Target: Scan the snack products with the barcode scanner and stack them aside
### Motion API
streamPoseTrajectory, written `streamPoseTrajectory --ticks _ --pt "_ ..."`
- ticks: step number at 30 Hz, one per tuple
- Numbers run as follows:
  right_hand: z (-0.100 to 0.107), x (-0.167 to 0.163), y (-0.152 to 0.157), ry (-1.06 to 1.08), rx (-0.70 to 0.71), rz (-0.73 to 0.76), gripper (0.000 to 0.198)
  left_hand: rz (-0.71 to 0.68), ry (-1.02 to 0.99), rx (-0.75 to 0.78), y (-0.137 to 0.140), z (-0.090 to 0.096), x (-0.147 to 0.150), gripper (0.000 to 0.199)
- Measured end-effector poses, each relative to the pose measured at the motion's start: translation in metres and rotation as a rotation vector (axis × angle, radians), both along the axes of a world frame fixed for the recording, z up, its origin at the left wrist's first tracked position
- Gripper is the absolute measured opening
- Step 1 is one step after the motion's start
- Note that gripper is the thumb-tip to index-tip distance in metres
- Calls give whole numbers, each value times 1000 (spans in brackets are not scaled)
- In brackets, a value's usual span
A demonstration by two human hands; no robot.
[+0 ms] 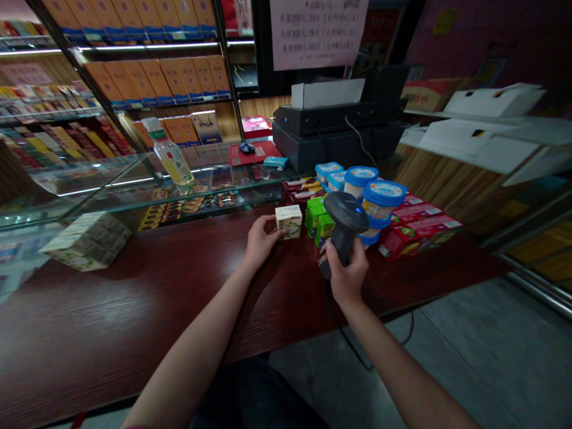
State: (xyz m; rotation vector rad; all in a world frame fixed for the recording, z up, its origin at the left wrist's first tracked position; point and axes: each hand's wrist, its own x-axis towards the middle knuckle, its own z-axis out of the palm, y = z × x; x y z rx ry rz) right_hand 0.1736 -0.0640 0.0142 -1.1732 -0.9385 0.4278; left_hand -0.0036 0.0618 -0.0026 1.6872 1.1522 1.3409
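My left hand (263, 238) is closed around the left side of a small white and green carton (289, 221) that is at the far side of the dark wooden counter (201, 292). In my right hand (347, 271) is a black barcode scanner (343, 217), held upright by its handle, with a blue light on its head. The scanner's cord (342, 330) hangs down past the counter's front edge. Between the carton and the scanner stand green packs (318, 215). Directly behind the scanner are stacked tubs with blue lids (385, 193), partly hidden by it.
Red boxes (420, 229) lie right of the tubs. A block of white-green cartons (89, 241) sits at the counter's left. A bottle (170, 156) stands on the glass case (107, 193). Behind are a black cash register machine (335, 134) and shelves of orange boxes (156, 80).
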Motion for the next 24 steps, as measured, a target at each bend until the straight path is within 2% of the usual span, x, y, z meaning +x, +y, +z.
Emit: streamPoseTrajectory --ticks 8,12,15,17,19,21,23,24 --pt "-6 0 1 -62 34 -14 26 53 23 43 8 -8 27 34" --pt "-6 0 3 -69 -2 -28 27 105 8 70 13 -13 37 35" --pt "-5 -2 3 -46 -36 -26 31 89 1 21 18 -17 40 30" --pt "-4 -4 3 -51 -50 5 32 43 -18 -35 21 -20 38 35" --pt "-3 -8 2 -79 -60 50 32 -18 -34 -37 20 -22 26 44" --pt "-3 -15 2 -93 -78 126 33 -45 -27 25 15 -21 -2 45" --pt "-3 -28 5 -61 -118 272 34 13 31 115 7 -16 -47 37" --pt "-3 -38 7 -34 -147 366 35 87 82 164 1 -12 -75 34"
